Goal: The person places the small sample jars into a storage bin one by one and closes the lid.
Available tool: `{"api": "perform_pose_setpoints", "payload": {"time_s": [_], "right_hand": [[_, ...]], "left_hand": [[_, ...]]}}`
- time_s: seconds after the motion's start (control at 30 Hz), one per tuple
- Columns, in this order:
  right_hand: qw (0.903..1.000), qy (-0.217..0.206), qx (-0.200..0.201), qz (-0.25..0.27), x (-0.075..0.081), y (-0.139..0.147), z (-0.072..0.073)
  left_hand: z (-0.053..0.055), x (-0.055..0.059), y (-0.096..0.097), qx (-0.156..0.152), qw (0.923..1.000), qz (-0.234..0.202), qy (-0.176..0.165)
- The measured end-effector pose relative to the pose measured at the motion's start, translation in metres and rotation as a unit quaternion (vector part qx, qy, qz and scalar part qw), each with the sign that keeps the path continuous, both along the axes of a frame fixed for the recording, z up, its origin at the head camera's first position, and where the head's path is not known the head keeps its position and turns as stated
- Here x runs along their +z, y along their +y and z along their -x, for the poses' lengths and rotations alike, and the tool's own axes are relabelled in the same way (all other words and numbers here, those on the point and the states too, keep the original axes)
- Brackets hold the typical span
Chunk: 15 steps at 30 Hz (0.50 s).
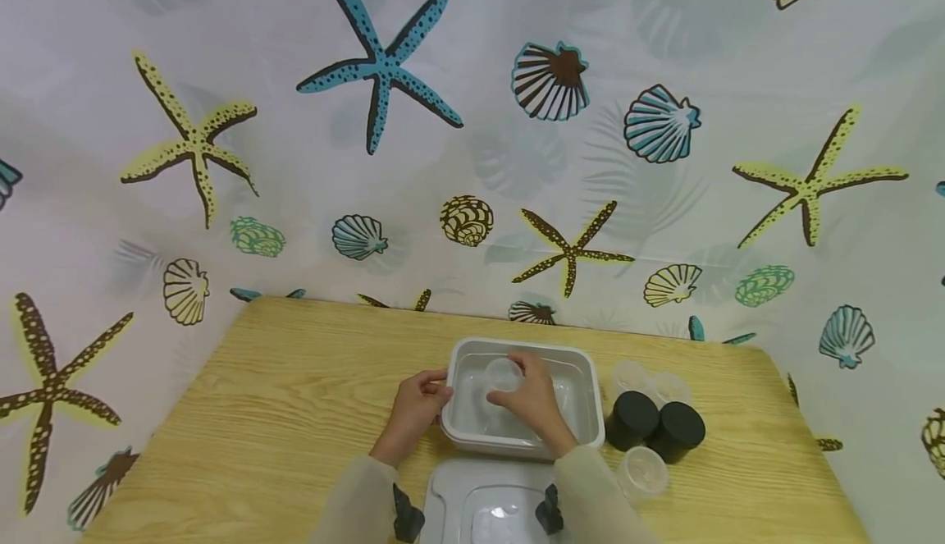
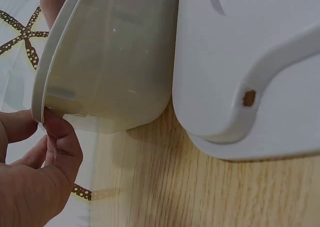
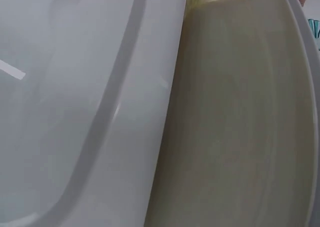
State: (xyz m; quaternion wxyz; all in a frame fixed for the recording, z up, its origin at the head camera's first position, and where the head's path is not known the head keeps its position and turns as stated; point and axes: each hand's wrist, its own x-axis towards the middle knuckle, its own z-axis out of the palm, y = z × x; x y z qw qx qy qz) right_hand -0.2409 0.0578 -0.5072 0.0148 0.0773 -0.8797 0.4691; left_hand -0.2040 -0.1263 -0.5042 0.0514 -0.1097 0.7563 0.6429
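Observation:
A light grey plastic container (image 1: 596,396) stands without a lid on the wooden table. At its left end my left hand (image 1: 415,409) pinches the rim between thumb and fingers, seen closely in the left wrist view, where the container's wall (image 2: 115,62) fills the middle. My right hand (image 1: 533,396) reaches into the container and grips a small clear plastic cup (image 1: 504,373) by its sides. The container's wall (image 3: 235,117) hides that hand and cup from the right wrist view. A pale lid (image 1: 458,499) lies flat in front of the container, under my forearms.
Right of the container stand two black cylinders (image 1: 633,419) (image 1: 677,432), side by side. Two clear cups (image 1: 630,375) (image 1: 668,388) are behind them, and another clear cup (image 1: 643,472) in front. A cloth (image 1: 443,158) printed with starfish and shells hangs behind the wooden table (image 1: 310,380).

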Motion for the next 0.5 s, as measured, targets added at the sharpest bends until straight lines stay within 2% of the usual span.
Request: {"api": "perform_pose_setpoints", "payload": {"time_s": [0.5], "right_hand": [[0.9997, -0.016, 0.016, 0.000, -0.008, -0.018, 0.005]], "left_hand": [[0.000, 0.000, -0.001, -0.002, 1.0000, 0.006, -0.003]]}}
